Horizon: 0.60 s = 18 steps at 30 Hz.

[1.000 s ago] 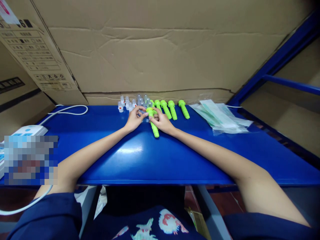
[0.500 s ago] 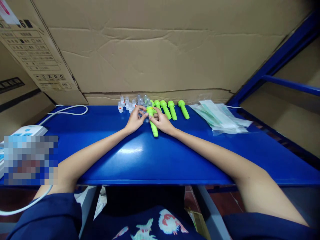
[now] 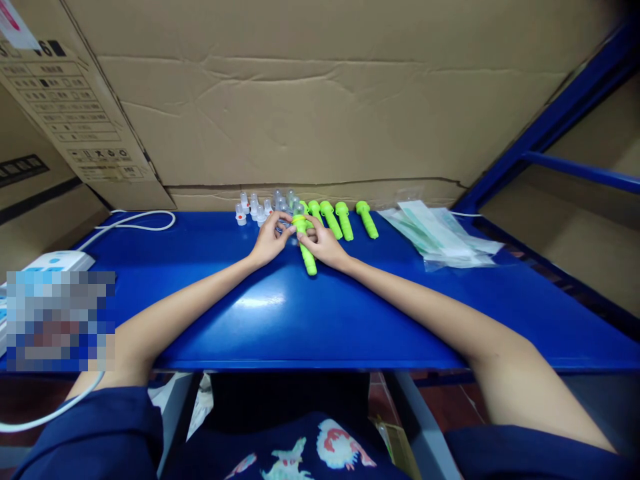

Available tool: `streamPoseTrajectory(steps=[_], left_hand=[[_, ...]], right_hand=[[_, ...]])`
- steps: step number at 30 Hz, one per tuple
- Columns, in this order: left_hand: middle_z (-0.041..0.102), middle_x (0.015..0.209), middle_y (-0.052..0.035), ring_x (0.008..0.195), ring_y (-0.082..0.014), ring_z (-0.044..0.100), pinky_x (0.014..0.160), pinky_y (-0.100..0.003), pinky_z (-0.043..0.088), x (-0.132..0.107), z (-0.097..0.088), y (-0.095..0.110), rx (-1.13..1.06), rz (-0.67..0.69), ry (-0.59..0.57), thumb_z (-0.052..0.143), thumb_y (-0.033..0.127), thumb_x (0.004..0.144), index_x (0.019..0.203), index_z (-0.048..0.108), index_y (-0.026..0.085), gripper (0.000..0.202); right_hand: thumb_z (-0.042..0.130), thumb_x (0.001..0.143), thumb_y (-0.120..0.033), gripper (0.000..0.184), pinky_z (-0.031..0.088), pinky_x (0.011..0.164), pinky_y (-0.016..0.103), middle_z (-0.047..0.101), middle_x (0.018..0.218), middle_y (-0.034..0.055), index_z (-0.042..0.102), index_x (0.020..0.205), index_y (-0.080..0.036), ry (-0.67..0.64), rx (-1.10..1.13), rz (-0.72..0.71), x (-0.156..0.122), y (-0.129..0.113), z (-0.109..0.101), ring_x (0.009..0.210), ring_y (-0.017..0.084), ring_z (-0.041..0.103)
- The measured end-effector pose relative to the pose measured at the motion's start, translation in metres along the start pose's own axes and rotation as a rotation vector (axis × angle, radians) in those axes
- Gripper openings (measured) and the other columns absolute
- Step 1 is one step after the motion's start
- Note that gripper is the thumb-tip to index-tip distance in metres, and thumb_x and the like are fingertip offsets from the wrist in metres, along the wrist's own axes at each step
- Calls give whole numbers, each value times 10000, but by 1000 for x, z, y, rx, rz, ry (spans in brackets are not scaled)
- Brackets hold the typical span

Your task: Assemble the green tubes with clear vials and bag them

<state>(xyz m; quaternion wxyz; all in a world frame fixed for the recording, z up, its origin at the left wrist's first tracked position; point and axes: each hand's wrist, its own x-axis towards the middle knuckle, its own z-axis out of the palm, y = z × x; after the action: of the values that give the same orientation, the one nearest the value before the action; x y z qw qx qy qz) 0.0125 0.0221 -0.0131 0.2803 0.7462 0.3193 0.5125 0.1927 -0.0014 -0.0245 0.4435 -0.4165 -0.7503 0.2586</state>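
Note:
Between my two hands is a lime-green toy flashlight point(image 3: 308, 257), its ridged handle slanting toward me and its wider head pointing away. My left hand point(image 3: 273, 241) pinches the head end from the left. My right hand point(image 3: 325, 244) wraps the neck from the right, thumb on top. Just beyond the held flashlight's head stand clear domed caps point(image 3: 281, 202), partly hidden by my fingers. Small white pieces with clear tips point(image 3: 241, 215) and red dots stand left of them. More lime-green flashlights point(image 3: 344, 221) lie in a row behind my right hand.
Clear plastic bags point(image 3: 445, 233) with green-and-white contents lie at the right on the blue table point(image 3: 280, 333). A white power strip point(image 3: 65, 261) and its cable point(image 3: 145, 225) occupy the left side. A cardboard wall point(image 3: 320, 127) rises behind, and a blue metal frame point(image 3: 525, 143) stands at right.
Almost nothing differs. Both hands keep the green flashlight in the same place, with only a tiny shift of its head between the fingers.

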Motion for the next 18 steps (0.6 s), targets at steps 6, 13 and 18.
streamPoseTrajectory(steps=[6, 13, 18], left_hand=[[606, 823, 1, 674, -96, 549, 587, -199, 404, 0, 0, 1, -40, -34, -4, 634, 224, 879, 930, 550, 180, 107], [614, 868, -11, 726, -109, 563, 605, -204, 417, -1, -1, 5, 21, -2, 9, 633, 242, 876, 931, 568, 186, 102], [611, 965, -30, 769, -113, 581, 601, -200, 418, 0, -1, 3, 24, 3, 10, 628, 294, 873, 928, 558, 188, 138]], right_hand=[[609, 922, -442, 572, 571, 624, 325, 654, 765, 20, 444, 1419, -211, -3, -14, -16, 0, -1, 0, 660, 190, 660], [588, 932, -459, 577, 558, 632, 315, 645, 756, 16, 430, 1421, -197, -8, -38, 9, -1, -3, -1, 661, 183, 649], [592, 916, -465, 592, 519, 588, 302, 604, 688, -19, 424, 1410, -185, 7, -31, -1, -1, -5, -1, 595, 168, 611]])
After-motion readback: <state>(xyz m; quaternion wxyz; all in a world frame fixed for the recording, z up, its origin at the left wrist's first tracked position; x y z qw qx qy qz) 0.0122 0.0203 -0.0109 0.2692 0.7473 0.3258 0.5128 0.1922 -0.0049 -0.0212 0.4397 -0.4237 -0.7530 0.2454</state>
